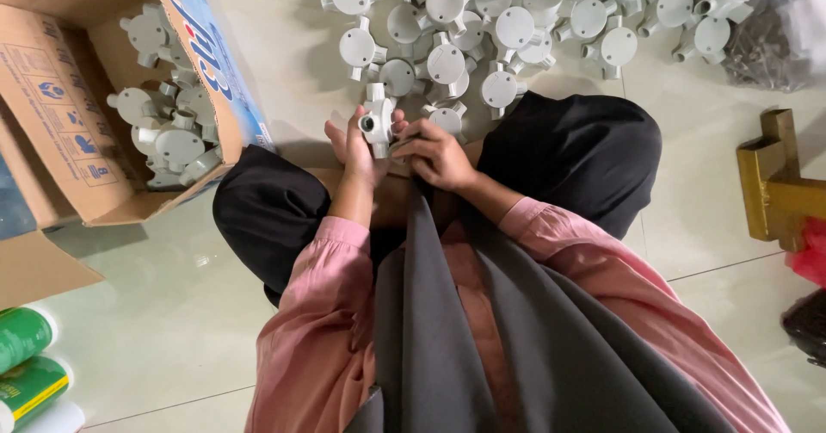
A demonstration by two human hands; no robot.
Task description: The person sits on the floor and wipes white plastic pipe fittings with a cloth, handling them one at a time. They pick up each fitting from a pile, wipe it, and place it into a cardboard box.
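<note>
At frame centre, the left hand (354, 147) curls around a grey fitting (377, 121), holding it upright above the floor (284, 63). The right hand (439, 155), just beside, pinches its lower edge. More fittings (516, 20) lie above; a box (60, 114) sits upper left.

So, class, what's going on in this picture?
A person sits on a tiled floor with both hands out in front. The left hand holds a grey plastic junction box; the right hand rests beside it, fingers low near the lap. More boxes of the same kind lie in a pile on the floor ahead, and others fill an open carton at the left.
</note>
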